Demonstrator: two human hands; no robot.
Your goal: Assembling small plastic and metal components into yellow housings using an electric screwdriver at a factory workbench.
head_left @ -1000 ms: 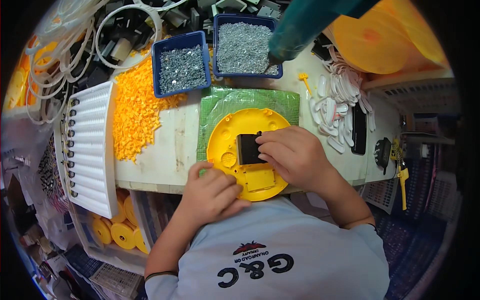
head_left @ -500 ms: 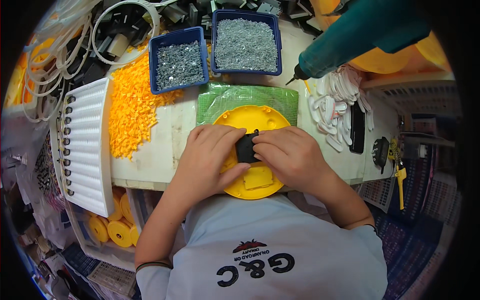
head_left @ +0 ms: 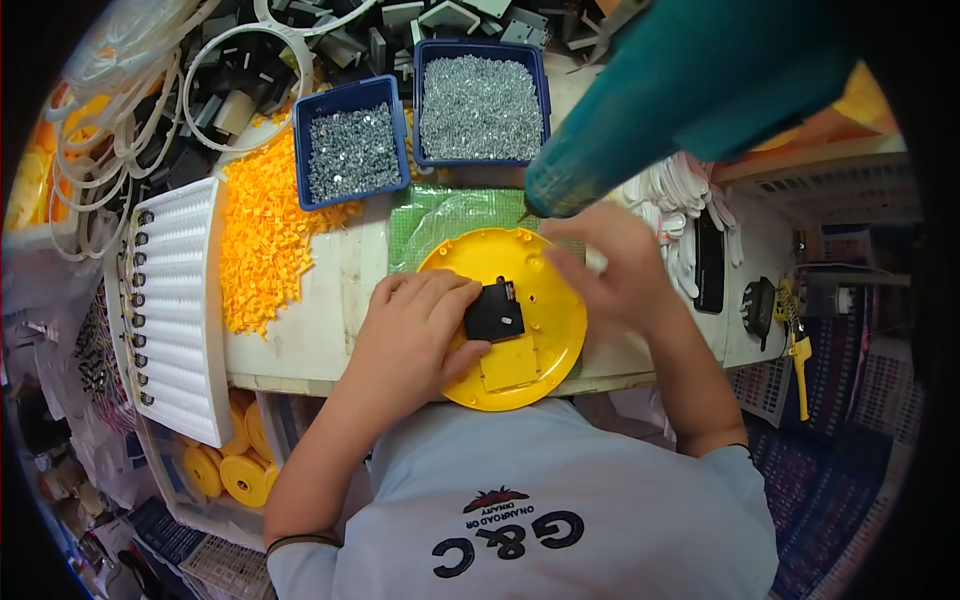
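Observation:
My left hand (head_left: 412,335) holds a small black plastic box (head_left: 494,312) by its left side, fingertips on the upper edge and thumb at the lower corner. The box sits in a round yellow plastic shell (head_left: 556,335), which lies partly on a green mat (head_left: 425,215). My right hand (head_left: 625,262) is off the box, raised over the shell's right side and blurred, with thumb and forefinger apart. Close to its fingers is the tip of a teal power screwdriver (head_left: 640,110), which slants in from the upper right. Whether they touch I cannot tell.
Two blue bins of small metal parts (head_left: 478,108) (head_left: 352,150) stand behind the mat. Left are loose orange pieces (head_left: 262,235) and a white foam tray (head_left: 180,315). Right lie white strips (head_left: 680,190), a black flat bar (head_left: 711,260) and a yellow tool (head_left: 801,375).
My right hand has let go of the black box and moved up and right. The screwdriver appears lower and further left. My left hand stays on the box.

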